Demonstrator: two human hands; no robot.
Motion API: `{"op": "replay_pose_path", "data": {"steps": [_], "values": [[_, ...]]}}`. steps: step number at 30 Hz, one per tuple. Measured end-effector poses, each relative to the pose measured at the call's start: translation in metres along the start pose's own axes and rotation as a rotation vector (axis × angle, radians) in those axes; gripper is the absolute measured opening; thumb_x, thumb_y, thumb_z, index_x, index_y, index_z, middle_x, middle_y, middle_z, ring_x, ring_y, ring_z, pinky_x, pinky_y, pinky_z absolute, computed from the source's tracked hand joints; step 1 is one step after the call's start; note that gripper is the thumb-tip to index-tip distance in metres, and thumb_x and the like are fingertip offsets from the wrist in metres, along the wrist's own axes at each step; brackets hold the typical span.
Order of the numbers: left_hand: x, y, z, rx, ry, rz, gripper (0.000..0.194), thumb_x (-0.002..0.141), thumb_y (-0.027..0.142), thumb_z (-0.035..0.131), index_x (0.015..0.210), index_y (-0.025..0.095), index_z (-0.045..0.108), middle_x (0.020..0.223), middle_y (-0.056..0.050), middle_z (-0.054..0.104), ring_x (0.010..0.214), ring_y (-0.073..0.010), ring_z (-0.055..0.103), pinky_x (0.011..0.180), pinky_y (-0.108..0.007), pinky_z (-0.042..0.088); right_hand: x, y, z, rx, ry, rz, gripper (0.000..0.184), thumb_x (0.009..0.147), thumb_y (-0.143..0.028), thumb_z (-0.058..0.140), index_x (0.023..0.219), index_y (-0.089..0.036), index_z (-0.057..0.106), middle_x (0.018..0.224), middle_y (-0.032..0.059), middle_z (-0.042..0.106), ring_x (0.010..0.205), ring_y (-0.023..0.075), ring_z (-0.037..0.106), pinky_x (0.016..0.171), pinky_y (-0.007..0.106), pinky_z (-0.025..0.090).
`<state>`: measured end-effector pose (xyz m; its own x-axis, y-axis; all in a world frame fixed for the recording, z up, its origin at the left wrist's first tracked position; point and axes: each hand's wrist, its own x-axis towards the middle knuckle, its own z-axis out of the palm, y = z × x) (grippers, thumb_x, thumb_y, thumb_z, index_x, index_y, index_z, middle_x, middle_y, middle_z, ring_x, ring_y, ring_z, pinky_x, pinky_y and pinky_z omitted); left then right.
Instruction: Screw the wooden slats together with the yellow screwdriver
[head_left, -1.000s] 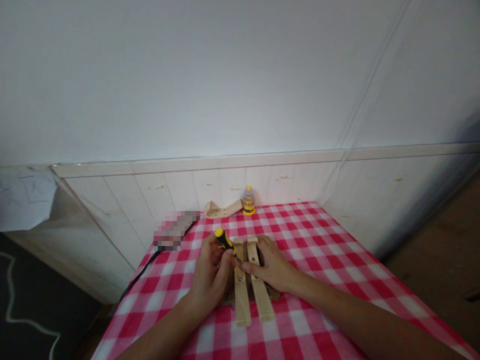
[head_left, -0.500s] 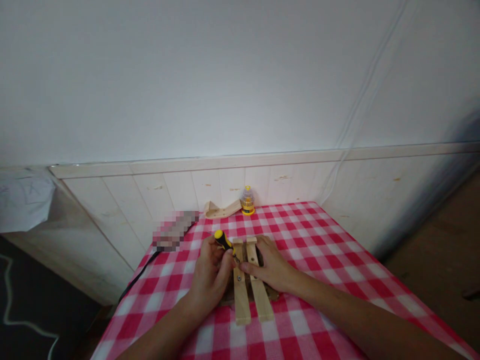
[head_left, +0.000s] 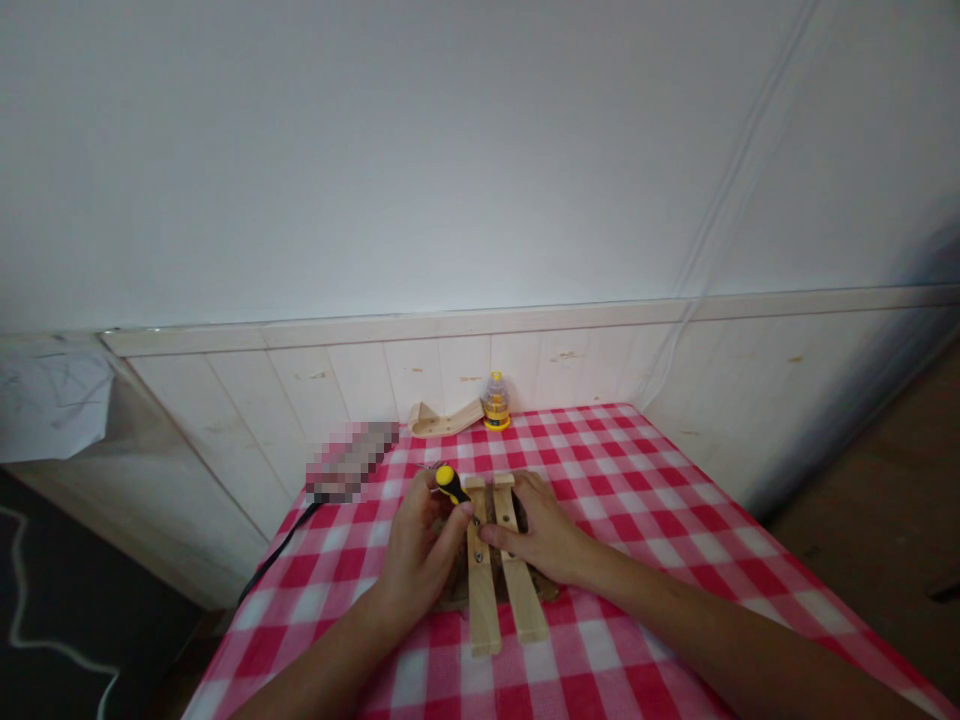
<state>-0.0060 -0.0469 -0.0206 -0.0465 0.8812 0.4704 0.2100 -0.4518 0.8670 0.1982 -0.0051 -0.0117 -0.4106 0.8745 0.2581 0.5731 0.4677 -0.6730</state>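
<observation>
Left hand (head_left: 420, 540) curled round tilted screwdriver (head_left: 454, 488), right hand (head_left: 551, 535) half-curled gripping wooden slats (head_left: 484, 612) on surface (head_left: 637, 625); angled tip (mostly hidden) could slip toward right thumb (head_left: 501, 541).

Home-like rm, red/wht checked tablecloth (head_left: 622, 490), wht plank wainscot (head_left: 420, 375) (bit scuffed)

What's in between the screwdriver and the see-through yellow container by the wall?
In the head view, just the red-and-white checked tablecloth shows between the screwdriver and the container.
</observation>
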Motion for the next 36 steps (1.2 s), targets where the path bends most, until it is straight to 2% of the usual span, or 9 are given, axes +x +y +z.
{"op": "replay_pose_path", "data": {"steps": [4, 7, 11, 14, 24, 30, 33, 36], "values": [[0.002, -0.004, -0.002, 0.043, -0.007, 0.031, 0.015, 0.101, 0.036, 0.069, 0.106, 0.022, 0.065, 0.099, -0.006, 0.070, 0.088, -0.0211, 0.068, 0.079, -0.032, 0.054, 0.001, 0.001, 0.000, 0.004, 0.002, -0.003, 0.038, 0.084, -0.039, 0.088, 0.114, -0.021, 0.072, 0.118, 0.0118, 0.074, 0.114, 0.0354, 0.067, 0.102, 0.051, 0.052], [0.001, -0.005, -0.002, 0.038, -0.033, 0.002, 0.016, 0.104, 0.037, 0.063, 0.107, 0.021, 0.067, 0.099, -0.007, 0.072, 0.086, -0.0213, 0.068, 0.074, -0.031, 0.054, 0.002, 0.001, 0.000, 0.012, -0.007, -0.007, 0.038, 0.084, -0.036, 0.087, 0.115, -0.019, 0.072, 0.120, 0.0128, 0.074, 0.117, 0.0364, 0.067, 0.103, 0.052, 0.051], [0.001, -0.003, -0.002, 0.128, -0.024, 0.029, 0.016, 0.107, 0.033, 0.054, 0.101, 0.022, 0.064, 0.093, -0.005, 0.068, 0.081, -0.0200, 0.065, 0.070, -0.029, 0.051, 0.002, 0.004, 0.002, 0.008, -0.006, -0.014, 0.039, 0.083, -0.038, 0.088, 0.114, -0.021, 0.072, 0.119, 0.0118, 0.074, 0.117, 0.0370, 0.067, 0.104, 0.053, 0.050], [0.002, -0.002, -0.002, 0.184, -0.018, 0.075, 0.017, 0.108, 0.030, 0.050, 0.098, 0.022, 0.062, 0.094, -0.004, 0.066, 0.085, -0.0207, 0.066, 0.072, -0.030, 0.051, 0.002, 0.006, 0.003, 0.009, 0.005, -0.024, 0.039, 0.083, -0.041, 0.087, 0.114, -0.023, 0.072, 0.118, 0.0106, 0.074, 0.116, 0.0369, 0.067, 0.102, 0.052, 0.051], [0.006, 0.002, -0.002, 0.222, -0.004, 0.136, 0.021, 0.108, 0.030, 0.047, 0.094, 0.023, 0.060, 0.090, -0.003, 0.064, 0.081, -0.0202, 0.063, 0.070, -0.030, 0.049, 0.002, 0.006, 0.002, 0.005, -0.005, -0.037, 0.039, 0.084, -0.039, 0.087, 0.114, -0.023, 0.070, 0.119, 0.0108, 0.074, 0.116, 0.0366, 0.068, 0.103, 0.053, 0.051], [0.001, 0.002, -0.004, 0.119, 0.014, 0.106, 0.021, 0.109, 0.036, 0.052, 0.097, 0.022, 0.063, 0.089, -0.003, 0.065, 0.079, -0.0192, 0.061, 0.069, -0.029, 0.049, 0.002, 0.005, 0.002, -0.014, -0.015, -0.007, 0.037, 0.083, -0.039, 0.088, 0.110, -0.021, 0.069, 0.117, 0.0120, 0.074, 0.114, 0.0370, 0.067, 0.101, 0.052, 0.051], [-0.003, 0.001, -0.006, 0.005, 0.008, 0.078, 0.024, 0.110, 0.042, 0.054, 0.104, 0.022, 0.066, 0.091, -0.003, 0.065, 0.077, -0.0183, 0.060, 0.068, -0.028, 0.050, 0.001, 0.004, 0.001, -0.012, -0.007, -0.012, 0.036, 0.084, -0.040, 0.087, 0.110, -0.022, 0.069, 0.117, 0.0112, 0.074, 0.113, 0.0363, 0.068, 0.100, 0.052, 0.052], [-0.007, 0.004, -0.009, -0.049, -0.020, 0.111, 0.026, 0.109, 0.044, 0.056, 0.112, 0.023, 0.069, 0.094, -0.004, 0.068, 0.079, -0.0183, 0.062, 0.070, -0.029, 0.052, 0.001, 0.003, 0.001, -0.008, -0.009, -0.006, 0.035, 0.084, -0.039, 0.087, 0.108, -0.021, 0.070, 0.115, 0.0116, 0.073, 0.111, 0.0358, 0.067, 0.099, 0.052, 0.052]]}}
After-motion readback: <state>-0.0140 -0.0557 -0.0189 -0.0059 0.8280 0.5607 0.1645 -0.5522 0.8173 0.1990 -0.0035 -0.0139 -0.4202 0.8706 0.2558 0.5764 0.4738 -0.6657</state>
